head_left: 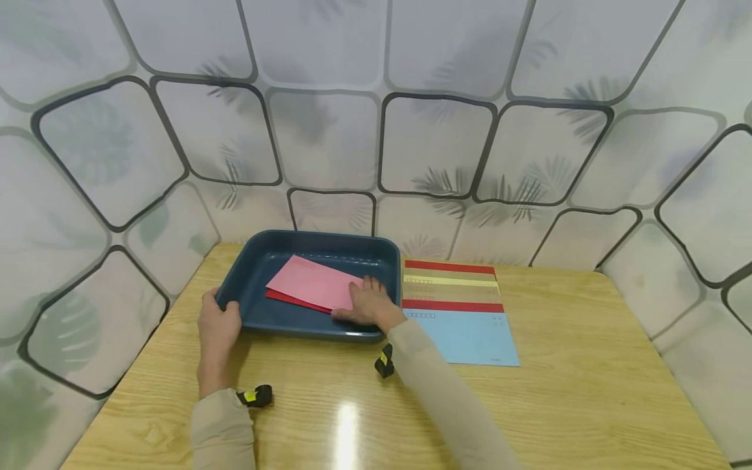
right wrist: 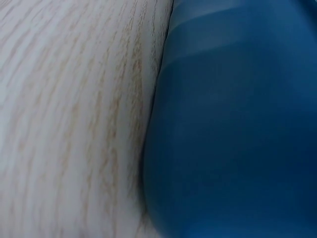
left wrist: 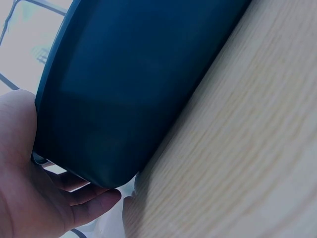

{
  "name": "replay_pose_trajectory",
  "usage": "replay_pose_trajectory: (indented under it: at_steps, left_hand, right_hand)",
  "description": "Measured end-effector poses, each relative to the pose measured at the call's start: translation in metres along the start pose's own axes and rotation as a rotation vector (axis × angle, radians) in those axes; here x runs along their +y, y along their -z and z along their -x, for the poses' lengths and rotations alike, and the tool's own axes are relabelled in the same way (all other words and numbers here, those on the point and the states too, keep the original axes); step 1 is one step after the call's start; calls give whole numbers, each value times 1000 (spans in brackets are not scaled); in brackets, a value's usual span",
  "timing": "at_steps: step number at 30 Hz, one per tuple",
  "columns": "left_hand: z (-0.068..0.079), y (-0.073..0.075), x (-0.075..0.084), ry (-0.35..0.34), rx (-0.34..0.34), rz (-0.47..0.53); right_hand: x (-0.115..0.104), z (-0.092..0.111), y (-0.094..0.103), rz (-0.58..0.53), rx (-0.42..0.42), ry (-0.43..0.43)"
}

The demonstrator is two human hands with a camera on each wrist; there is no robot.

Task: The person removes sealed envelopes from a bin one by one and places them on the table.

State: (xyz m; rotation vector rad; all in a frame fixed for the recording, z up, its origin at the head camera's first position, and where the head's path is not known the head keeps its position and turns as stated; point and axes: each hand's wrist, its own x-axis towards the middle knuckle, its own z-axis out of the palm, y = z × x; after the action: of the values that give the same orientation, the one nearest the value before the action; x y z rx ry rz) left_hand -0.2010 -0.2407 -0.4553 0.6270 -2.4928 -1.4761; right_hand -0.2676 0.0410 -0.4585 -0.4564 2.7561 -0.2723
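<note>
A dark blue plastic tray (head_left: 329, 243) sits on the table. My left hand (head_left: 219, 323) grips its left rim, thumb on top. In the left wrist view the fingers (left wrist: 94, 206) of that hand curl along the tray's outer wall (left wrist: 129, 94). Inside the tray a pink envelope (head_left: 314, 282) lies over a red envelope (head_left: 294, 300), whose edge peeks out. My right hand (head_left: 370, 305) rests on the pink envelope's right end with its fingers spread. Only the tray's outside wall (right wrist: 233, 119) and the table show in the right wrist view; the right hand is hidden there.
Right of the tray, overlapping envelopes lie in a row: several red, tan and yellow strips and a light blue envelope (head_left: 470, 336) in front. The wooden table (head_left: 587, 365) meets a patterned curtain-like wall (head_left: 437, 143) at the back and sides.
</note>
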Motion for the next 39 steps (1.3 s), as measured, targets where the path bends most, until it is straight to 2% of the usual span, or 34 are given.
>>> replay_pose_trajectory:
  at_steps: [7,16,20,26,32,39]
  left_hand:
    - [0,1,0,-1,2,2]
    - [1,2,1,-6,16,2]
    - [1,1,1,-16,19,-6]
    - [0,0,0,-27,20,-9]
    - [-2,1,-1,-32,15,0]
    - [-1,0,-1,-35,13,13]
  right_hand:
    - [-1,0,-1,25,12,30]
    - [-4,2,1,99,111,189]
    - [-5,2,2,139,130,209]
    - [-6,6,5,199,113,212]
    - [-3,6,7,171,116,227]
    - [2,4,9,72,112,217]
